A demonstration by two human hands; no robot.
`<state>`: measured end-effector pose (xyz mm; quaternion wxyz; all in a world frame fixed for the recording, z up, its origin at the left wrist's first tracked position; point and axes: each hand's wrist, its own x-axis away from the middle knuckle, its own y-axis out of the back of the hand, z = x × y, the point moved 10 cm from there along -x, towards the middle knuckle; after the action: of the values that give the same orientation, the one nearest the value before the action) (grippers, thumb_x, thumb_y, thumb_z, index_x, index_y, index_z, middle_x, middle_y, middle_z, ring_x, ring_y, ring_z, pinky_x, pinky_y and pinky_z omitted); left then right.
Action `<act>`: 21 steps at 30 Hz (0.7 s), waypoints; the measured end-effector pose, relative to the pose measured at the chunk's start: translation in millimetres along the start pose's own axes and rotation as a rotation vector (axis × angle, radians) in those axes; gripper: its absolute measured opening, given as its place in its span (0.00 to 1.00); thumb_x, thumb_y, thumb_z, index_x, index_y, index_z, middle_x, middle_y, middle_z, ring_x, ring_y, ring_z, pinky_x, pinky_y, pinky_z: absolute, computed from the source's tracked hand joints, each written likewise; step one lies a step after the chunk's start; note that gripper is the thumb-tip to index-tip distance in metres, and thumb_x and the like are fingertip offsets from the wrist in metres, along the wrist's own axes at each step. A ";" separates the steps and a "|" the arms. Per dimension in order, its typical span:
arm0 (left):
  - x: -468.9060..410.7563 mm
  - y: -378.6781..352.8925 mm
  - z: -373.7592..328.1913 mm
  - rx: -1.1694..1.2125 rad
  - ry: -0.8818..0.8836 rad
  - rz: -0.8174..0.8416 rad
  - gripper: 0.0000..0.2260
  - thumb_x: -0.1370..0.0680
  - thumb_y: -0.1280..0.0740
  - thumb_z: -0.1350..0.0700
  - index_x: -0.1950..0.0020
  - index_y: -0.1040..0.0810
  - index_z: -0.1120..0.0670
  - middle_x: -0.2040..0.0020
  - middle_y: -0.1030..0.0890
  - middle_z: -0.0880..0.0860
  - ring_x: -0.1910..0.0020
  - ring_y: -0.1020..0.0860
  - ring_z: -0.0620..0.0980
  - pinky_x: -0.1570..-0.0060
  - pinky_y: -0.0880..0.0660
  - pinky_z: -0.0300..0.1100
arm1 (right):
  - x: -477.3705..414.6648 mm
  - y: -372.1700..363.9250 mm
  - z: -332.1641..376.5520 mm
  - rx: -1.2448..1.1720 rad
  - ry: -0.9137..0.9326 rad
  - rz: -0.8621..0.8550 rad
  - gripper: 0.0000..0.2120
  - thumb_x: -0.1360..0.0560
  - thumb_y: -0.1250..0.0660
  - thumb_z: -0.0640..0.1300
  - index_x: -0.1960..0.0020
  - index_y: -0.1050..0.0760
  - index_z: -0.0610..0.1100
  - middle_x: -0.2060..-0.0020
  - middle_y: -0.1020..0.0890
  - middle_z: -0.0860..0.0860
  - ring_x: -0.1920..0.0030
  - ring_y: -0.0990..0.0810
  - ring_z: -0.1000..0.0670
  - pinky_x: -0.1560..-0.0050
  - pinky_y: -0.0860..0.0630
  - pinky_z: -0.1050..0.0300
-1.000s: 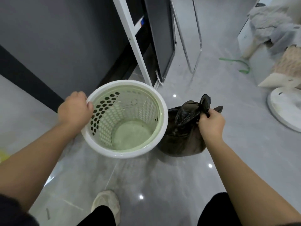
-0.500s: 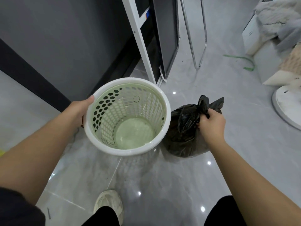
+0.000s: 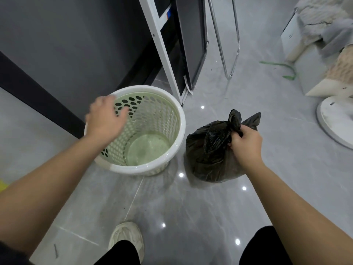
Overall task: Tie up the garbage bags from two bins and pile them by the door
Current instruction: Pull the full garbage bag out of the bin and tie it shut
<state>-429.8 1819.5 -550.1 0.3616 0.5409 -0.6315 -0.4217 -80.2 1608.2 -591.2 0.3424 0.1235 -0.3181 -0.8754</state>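
A white and pale green perforated bin [image 3: 172,134] stands on the grey tiled floor with no bag in it. My left hand [image 3: 104,120] hovers over its left rim, fingers apart, holding nothing. To the right of the bin a full black garbage bag [image 3: 212,153] rests on the floor, its neck knotted. My right hand [image 3: 245,143] grips the bag just below the knot.
A dark wall and a white frame [image 3: 162,46] with a dark panel stand behind the bin. Chrome chair legs [image 3: 229,54] sit further back. A white round fan base [image 3: 332,121] and boxes with cloth lie at the right. My shoe [image 3: 127,238] is near the bottom.
My left hand has let go of the bin's rim and lifted over it with fingers spread. The right hand keeps its grip on the bag.
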 end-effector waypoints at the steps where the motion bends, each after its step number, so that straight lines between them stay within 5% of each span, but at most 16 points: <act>1: 13.5 -8.9 -39.7 0.023 -0.154 0.061 0.28 0.23 0.43 0.40 0.27 0.38 0.52 0.28 0.35 0.57 0.29 0.36 0.58 0.32 0.37 0.60 | 0.2 1.1 0.1 0.003 0.001 0.008 0.09 0.28 0.41 0.37 0.66 0.30 0.35 0.69 0.23 0.36 0.64 0.23 0.35 0.63 0.24 0.43; 5: 81.3 -70.8 -137.9 -0.120 -0.589 0.289 0.30 0.21 0.49 0.40 0.23 0.57 0.46 0.22 0.56 0.46 0.23 0.55 0.49 0.26 0.53 0.58 | 3.0 10.0 -2.0 -0.001 0.012 0.026 0.09 0.28 0.41 0.36 0.66 0.29 0.34 0.70 0.24 0.35 0.65 0.23 0.35 0.64 0.25 0.46; 10: 98.9 -113.7 -134.8 -0.361 -0.665 0.322 0.28 0.19 0.53 0.46 0.23 0.62 0.52 0.23 0.65 0.48 0.24 0.63 0.47 0.26 0.59 0.58 | 6.8 17.2 -5.1 0.022 0.037 0.062 0.09 0.28 0.40 0.35 0.66 0.29 0.34 0.70 0.23 0.35 0.70 0.29 0.45 0.70 0.35 0.54; 16: 87.8 -104.4 -131.8 -0.472 -0.692 0.218 0.28 0.19 0.53 0.47 0.23 0.59 0.55 0.22 0.60 0.53 0.23 0.62 0.50 0.26 0.58 0.59 | 12.8 23.4 -5.0 0.043 0.050 0.107 0.10 0.27 0.38 0.35 0.67 0.27 0.38 0.72 0.23 0.39 0.70 0.26 0.42 0.69 0.31 0.54; 19: 112.8 -87.5 -164.2 -0.343 -0.868 0.053 0.28 0.24 0.44 0.47 0.26 0.39 0.58 0.26 0.37 0.57 0.25 0.41 0.55 0.27 0.47 0.55 | 16.0 30.7 1.1 0.058 0.063 0.140 0.15 0.26 0.35 0.38 0.71 0.29 0.45 0.76 0.26 0.47 0.72 0.27 0.46 0.68 0.29 0.56; 21: 136.8 -92.6 -189.8 -0.123 -0.944 0.151 0.28 0.28 0.39 0.45 0.29 0.35 0.54 0.33 0.30 0.52 0.33 0.31 0.54 0.34 0.39 0.48 | 18.7 34.1 2.8 0.069 0.060 0.184 0.16 0.25 0.34 0.38 0.71 0.29 0.47 0.76 0.27 0.50 0.72 0.26 0.49 0.69 0.29 0.61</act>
<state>-242.5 1652.0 -563.0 0.0964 0.2207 -0.7381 -0.6302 -77.4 1577.7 -567.2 0.4263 0.1316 -0.3474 -0.8247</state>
